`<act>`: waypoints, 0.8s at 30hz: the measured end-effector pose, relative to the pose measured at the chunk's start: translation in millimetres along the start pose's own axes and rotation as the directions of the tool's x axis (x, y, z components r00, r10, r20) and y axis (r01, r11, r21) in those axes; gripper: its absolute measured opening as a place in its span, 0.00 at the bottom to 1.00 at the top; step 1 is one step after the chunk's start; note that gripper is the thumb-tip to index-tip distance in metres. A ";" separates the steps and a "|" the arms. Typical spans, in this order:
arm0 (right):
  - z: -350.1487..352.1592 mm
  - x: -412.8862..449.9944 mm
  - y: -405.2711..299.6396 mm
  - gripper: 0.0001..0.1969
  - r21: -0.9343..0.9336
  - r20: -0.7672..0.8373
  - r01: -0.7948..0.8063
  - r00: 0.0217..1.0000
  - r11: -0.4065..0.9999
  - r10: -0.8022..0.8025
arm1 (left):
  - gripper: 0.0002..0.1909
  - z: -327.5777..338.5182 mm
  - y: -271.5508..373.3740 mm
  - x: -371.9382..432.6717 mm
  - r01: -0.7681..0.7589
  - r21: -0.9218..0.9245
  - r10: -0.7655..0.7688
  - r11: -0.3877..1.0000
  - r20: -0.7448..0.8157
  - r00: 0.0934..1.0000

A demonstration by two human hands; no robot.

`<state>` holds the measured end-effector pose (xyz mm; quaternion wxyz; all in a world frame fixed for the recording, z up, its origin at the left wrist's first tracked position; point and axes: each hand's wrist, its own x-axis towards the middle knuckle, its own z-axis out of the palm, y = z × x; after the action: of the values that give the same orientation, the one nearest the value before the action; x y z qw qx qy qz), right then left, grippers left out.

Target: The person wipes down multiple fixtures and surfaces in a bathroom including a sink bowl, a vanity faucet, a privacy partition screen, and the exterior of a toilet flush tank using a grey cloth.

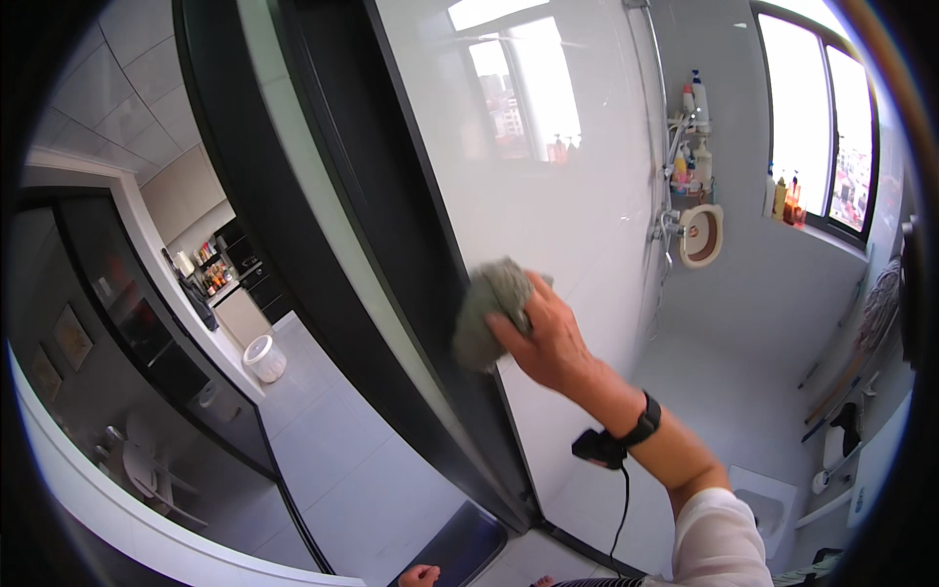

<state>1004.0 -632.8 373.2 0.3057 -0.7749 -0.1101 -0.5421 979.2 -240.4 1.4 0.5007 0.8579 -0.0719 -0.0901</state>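
Note:
My right hand [546, 330] grips a bunched grey-green cloth [488, 312]. The cloth lies over the black door frame [400, 220], at its edge beside the glossy white wall panel [506, 213]. Around my right wrist is a black strap [647, 422] with a small black device [598, 447], and a cable hangs from it. At the bottom edge of the view, my left hand [419, 576] is partly cut off. Its visible fingers are curled, with nothing seen in them.
A dark mat [458, 543] lies on the floor below the frame. To the right are a shower rail [660, 95], bottles on a shelf [689, 169], a hanging basin [700, 235], a squat toilet [766, 499] and a mop [880, 301]. A lidded bin [265, 359] stands at left.

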 end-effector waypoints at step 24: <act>-17.4 267.2 -93.6 0.13 -0.353 -0.287 0.516 0.734 0.780 -0.615 | 0.08 20.7 51.5 32.0 -0.332 -0.018 0.330 0.943 -0.073 0.941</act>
<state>1047.2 -612.2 652.8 0.0401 -0.6127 -0.2107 -0.7606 1004.0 -290.0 33.7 0.5239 0.8285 -0.1963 0.0241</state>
